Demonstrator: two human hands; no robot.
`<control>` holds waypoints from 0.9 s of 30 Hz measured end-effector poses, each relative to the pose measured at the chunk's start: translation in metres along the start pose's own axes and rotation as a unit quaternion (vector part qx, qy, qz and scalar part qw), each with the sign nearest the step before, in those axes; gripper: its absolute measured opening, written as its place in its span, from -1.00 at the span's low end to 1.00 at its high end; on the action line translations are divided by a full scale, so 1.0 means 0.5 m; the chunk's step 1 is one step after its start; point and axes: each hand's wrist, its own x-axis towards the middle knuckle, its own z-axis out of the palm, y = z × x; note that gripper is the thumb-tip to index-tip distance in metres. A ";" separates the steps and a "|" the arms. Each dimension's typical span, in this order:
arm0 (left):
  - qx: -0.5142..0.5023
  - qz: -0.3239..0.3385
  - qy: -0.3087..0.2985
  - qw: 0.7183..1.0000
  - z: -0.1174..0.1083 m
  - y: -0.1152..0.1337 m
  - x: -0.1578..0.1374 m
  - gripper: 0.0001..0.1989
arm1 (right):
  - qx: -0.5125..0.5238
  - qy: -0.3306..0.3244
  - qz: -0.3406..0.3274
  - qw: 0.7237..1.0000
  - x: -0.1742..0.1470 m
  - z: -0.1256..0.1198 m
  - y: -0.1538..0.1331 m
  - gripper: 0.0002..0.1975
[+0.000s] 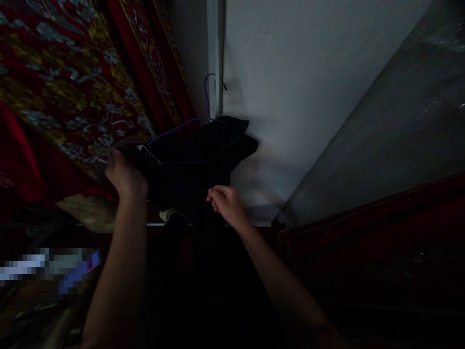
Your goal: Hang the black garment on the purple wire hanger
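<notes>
A black garment [181, 179] hangs on a thin purple wire hanger [178, 127], whose hook goes round a pale vertical post [215, 48]. My left hand [127, 177] is closed on the garment's left side, near a small white strip [148, 154] that looks like a label. My right hand [225, 201] is closed in a pinch on the garment's front, lower and to the right. Dim light hides the garment's folds and lower edge, so its exact kind does not show.
Red curtains [72, 87] with gold and silver patterns hang at the left. A pale wall [308, 72] stands behind the post. A grey sheet [399, 135] slants at the right, above dark red fabric [417, 213]. Pixelated items [47, 269] lie at lower left.
</notes>
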 end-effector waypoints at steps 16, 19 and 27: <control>-0.151 -0.260 0.044 0.953 -0.079 -0.056 -0.381 -0.72 | 0.074 0.168 0.105 0.977 -0.158 -0.004 0.105 -0.77; -0.177 -0.258 -0.024 0.949 -0.046 -0.026 -0.404 -0.71 | 0.062 0.240 0.070 0.966 -0.159 0.000 0.113 -0.75; 0.084 -0.084 -0.244 0.963 0.003 0.011 -0.476 -0.83 | 0.196 0.028 0.026 0.980 -0.180 0.007 0.078 -0.51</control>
